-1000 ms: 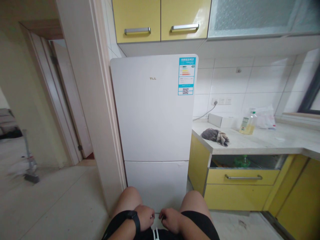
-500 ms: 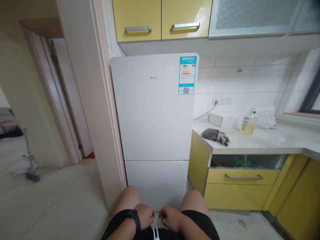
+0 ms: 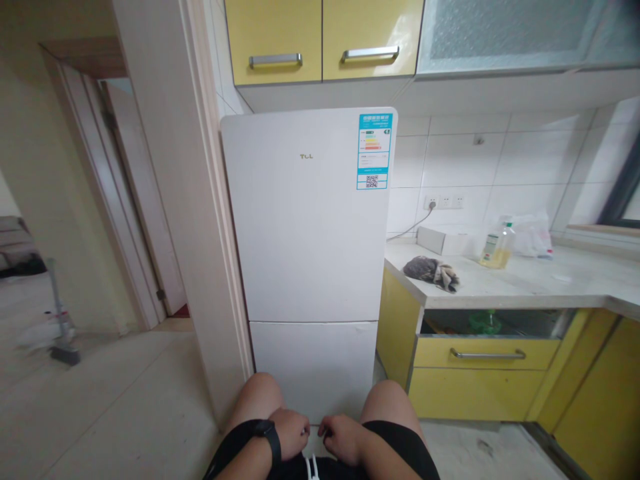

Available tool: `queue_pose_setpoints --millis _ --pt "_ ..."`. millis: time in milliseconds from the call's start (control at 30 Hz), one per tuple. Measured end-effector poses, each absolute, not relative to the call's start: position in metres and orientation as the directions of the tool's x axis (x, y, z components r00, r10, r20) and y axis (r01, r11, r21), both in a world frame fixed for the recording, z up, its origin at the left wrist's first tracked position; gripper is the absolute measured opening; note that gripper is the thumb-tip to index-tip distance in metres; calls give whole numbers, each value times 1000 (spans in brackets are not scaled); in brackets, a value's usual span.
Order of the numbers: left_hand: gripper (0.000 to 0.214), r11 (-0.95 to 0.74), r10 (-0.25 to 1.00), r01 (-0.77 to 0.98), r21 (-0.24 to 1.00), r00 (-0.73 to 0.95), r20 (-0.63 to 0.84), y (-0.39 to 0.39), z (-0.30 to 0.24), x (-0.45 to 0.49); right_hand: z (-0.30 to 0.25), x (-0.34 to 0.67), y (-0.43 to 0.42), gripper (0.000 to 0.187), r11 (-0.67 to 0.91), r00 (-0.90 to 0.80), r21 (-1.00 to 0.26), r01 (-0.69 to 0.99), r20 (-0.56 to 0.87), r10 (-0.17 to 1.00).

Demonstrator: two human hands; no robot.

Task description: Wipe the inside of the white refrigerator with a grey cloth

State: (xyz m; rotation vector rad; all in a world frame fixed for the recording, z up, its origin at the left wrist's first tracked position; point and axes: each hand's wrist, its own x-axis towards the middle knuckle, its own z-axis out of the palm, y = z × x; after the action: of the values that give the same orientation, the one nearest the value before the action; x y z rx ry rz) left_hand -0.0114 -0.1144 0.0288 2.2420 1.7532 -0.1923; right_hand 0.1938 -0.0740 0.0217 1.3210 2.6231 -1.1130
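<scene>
Left hand and right hand sit just apart at six o'clock, loosely curled inward; whether they grip anything, I cannot tell. Beyond them, at twelve o'clock, the tall white two-door refrigerator stands closed, while a crumpled grey-brown cloth lies on the white-topped table at three o'clock.

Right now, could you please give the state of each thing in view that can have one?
Left hand: loosely curled, seemingly empty
Right hand: loosely curled, seemingly empty
Fridge: both visible doors shut
Yellow wall cabinets: shut
Plug: plugged in
Bottle: upright, capped, partly filled
Cloth: crumpled
Door: open
</scene>
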Motion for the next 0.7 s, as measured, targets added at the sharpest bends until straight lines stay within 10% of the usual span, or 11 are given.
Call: queue_pose_setpoints --millis 700 --pt "42 -219 924 965 148 253 -286 -115 32 -11 16 194 -71 50 402 -647 -591 699 -286 706"
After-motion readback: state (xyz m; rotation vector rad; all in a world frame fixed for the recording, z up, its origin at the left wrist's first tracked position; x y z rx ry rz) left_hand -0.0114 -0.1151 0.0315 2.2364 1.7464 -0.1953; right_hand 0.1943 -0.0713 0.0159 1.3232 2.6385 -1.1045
